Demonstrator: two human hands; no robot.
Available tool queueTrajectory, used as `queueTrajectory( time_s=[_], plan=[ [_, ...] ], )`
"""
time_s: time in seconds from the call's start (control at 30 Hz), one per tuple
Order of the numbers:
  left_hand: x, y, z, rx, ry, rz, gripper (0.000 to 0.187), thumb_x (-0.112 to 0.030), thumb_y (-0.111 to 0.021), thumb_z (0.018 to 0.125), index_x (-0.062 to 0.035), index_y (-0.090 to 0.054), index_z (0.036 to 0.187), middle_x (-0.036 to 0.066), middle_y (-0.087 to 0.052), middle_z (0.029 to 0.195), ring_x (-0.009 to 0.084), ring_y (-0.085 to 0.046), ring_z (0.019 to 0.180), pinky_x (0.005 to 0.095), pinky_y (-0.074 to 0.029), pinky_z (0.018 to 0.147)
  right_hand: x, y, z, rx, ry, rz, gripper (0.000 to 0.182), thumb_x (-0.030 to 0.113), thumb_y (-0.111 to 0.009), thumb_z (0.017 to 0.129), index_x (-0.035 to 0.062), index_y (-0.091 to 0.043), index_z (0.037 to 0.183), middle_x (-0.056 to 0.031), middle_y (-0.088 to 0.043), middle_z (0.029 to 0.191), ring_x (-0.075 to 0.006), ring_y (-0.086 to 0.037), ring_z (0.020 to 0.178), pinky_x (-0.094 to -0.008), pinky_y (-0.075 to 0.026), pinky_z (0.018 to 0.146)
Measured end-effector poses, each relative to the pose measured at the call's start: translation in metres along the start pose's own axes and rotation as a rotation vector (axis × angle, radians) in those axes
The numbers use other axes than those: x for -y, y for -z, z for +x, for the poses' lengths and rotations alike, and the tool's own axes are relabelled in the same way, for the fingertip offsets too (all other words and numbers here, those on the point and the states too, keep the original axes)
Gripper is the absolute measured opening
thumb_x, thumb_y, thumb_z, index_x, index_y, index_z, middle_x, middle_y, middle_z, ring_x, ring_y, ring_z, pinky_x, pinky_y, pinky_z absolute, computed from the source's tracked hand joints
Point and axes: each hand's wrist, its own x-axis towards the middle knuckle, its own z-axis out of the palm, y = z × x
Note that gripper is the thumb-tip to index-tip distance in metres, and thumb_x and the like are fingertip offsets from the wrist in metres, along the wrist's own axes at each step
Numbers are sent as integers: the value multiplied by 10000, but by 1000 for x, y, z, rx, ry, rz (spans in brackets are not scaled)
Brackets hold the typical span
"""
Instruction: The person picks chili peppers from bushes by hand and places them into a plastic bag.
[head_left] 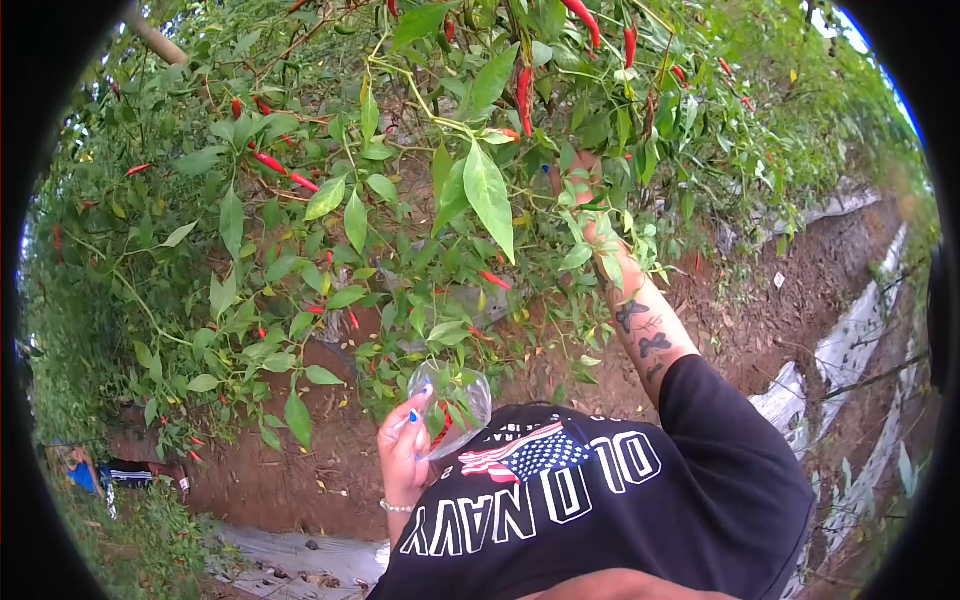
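My left hand (404, 446), with blue nails and a beaded bracelet, grips a clear plastic bag (473, 402) in front of my shirt. Red chili peppers (442, 424) show through the plastic. My right arm reaches up into the chili plant, and my right hand (582, 178) is partly covered by leaves. A blue nail shows there, but whether the fingers hold anything is hidden. Close above that hand hang red chili peppers (525, 100). Another red chili pepper (495, 280) hangs between my two hands.
Dense chili plants (300, 240) with many leaves and scattered red fruit fill the upper and left view. Brown soil (270, 490) lies below, with silvery plastic sheeting (850, 350) along the right. Another person (130, 472) is partly visible at the lower left.
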Motion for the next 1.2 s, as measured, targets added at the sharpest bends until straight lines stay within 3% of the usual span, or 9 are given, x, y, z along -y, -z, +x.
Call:
queueTrajectory(
  time_s=[0.07,0.1,0.23,0.33,0.37,0.73,0.97,1.2],
  plan=[
    [-3,1,2,3,-15,6,242,-39,-487,838,26,-526,1068,149,-500,1182,3,-306,440,148,-240,392,35,-41,11,189,519,-1767,338,122,-623,701,45,-517,1012,-109,-501,988,-296,-471,887,-367,-397,733],
    [-4,3,2,-10,-10,11,243,-39,-489,837,27,-525,1068,149,-506,1174,2,-302,439,147,-238,392,38,-48,20,121,235,-1866,355,159,-630,705,54,-513,1023,-121,-469,1044,-313,-442,912,-403,-373,742],
    [-7,5,2,-22,-2,7,247,-52,-499,837,24,-526,1071,148,-532,1138,0,-282,430,144,-224,388,54,-66,16,222,405,-1734,341,187,-621,726,62,-515,1025,-116,-468,1074,-296,-442,955,-408,-377,756],
    [-13,2,1,12,-32,11,252,-68,-502,841,21,-523,1076,139,-536,1135,-5,-274,433,146,-217,387,32,-47,17,13,71,-924,385,359,-456,848,163,-416,1178,-138,-368,1224,-334,-409,1050,-494,-393,812],
    [-14,2,2,11,-27,25,250,-70,-501,843,22,-522,1075,137,-536,1137,-6,-276,436,146,-217,389,46,-40,23,256,389,-1761,391,205,-656,716,64,-521,1055,-82,-546,1024,-235,-502,972,-363,-407,773],
    [-21,12,9,10,-30,55,230,-67,-479,854,18,-526,1062,151,-499,1183,-2,-293,441,152,-238,398,16,-30,1,-303,443,-1730,431,260,-673,681,66,-525,1037,-98,-558,970,-249,-519,936,-377,-417,768],
    [-24,12,8,33,-16,63,229,-64,-477,853,22,-526,1060,163,-482,1199,3,-290,437,157,-241,398,33,-15,-36,-285,95,-1519,372,274,-613,729,59,-539,1024,-103,-562,952,-236,-527,909,-372,-422,760],
    [-27,10,8,29,51,44,231,-89,-473,867,26,-525,1060,124,-555,1095,3,-299,436,162,-239,396,29,-26,-21,-193,-222,-1210,328,290,-542,784,52,-555,1009,-109,-568,932,-221,-536,877,-366,-428,751]
  ],
)
